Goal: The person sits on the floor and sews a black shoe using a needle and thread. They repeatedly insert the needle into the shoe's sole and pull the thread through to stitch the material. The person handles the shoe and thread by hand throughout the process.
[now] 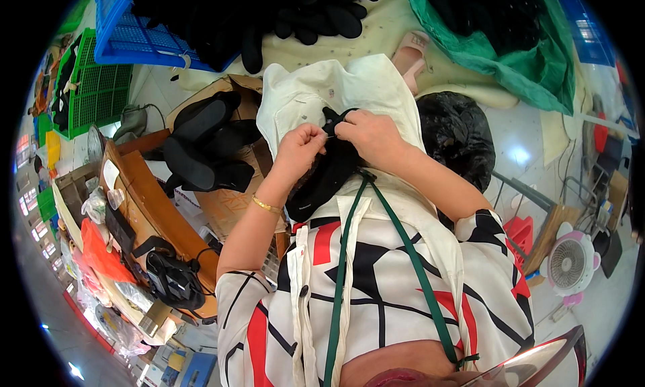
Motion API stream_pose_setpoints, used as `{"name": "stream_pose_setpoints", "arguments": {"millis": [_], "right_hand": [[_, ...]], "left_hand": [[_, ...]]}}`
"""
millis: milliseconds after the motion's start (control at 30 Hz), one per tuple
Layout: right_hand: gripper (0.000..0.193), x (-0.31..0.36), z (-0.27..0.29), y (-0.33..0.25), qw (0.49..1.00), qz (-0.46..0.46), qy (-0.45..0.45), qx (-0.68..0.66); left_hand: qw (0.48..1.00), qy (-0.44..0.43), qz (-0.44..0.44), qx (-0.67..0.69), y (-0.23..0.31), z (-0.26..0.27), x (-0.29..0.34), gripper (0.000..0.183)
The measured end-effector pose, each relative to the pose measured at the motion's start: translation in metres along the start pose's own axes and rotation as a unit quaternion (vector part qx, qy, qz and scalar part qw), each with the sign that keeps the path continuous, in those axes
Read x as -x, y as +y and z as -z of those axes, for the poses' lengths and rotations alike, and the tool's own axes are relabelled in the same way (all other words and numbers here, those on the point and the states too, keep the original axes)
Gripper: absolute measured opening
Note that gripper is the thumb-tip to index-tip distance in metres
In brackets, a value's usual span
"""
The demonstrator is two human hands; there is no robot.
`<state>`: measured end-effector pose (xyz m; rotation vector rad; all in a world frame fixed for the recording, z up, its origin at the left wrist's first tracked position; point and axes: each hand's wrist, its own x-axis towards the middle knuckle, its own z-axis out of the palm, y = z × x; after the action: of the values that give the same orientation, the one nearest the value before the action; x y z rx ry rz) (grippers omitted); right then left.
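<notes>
A black fabric shoe (327,175) lies on my lap over a white cloth apron (376,84). My left hand (300,149) is closed in a pinch at its left edge. A thin, light sliver shows by those fingertips, too small to name. Opposite it, my right hand (371,138) grips the shoe's black upper edge between thumb and fingers. Both hands are close together, fingertips almost meeting. Part of the shoe is hidden under my hands and forearms.
Left of my lap, a cardboard box (232,209) holds more black shoes (195,145). A black plastic bag (457,135) stands to the right. Ahead are a blue crate (144,37), a heap of black shoe pieces (316,17) and a green sack (524,84). A fan (570,261) stands right.
</notes>
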<state>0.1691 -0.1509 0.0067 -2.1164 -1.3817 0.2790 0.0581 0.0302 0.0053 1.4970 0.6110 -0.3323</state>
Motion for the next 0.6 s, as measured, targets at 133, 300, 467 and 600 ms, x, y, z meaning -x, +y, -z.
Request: {"name": "stream_pose_setpoints", "arguments": {"millis": [133, 300, 467, 600], "right_hand": [[0.005, 0.000, -0.016, 0.000, 0.990, -0.004, 0.062, -0.127], [0.011, 0.001, 0.011, 0.006, 0.754, -0.292, -0.002, -0.588], [0.012, 0.025, 0.009, 0.056, 0.679, -0.339, 0.129, -0.638], [0.012, 0.033, -0.003, 0.062, 0.689, -0.358, 0.158, -0.610]], "left_hand": [[0.999, -0.027, 0.016, 0.013, 0.001, -0.006, 0.000, 0.010], [0.998, -0.033, 0.037, 0.045, -0.002, -0.004, 0.004, 0.010], [0.996, -0.066, 0.036, 0.043, 0.000, -0.002, 0.013, 0.009], [0.966, 0.027, -0.171, -0.191, -0.005, -0.014, 0.020, 0.007]]}}
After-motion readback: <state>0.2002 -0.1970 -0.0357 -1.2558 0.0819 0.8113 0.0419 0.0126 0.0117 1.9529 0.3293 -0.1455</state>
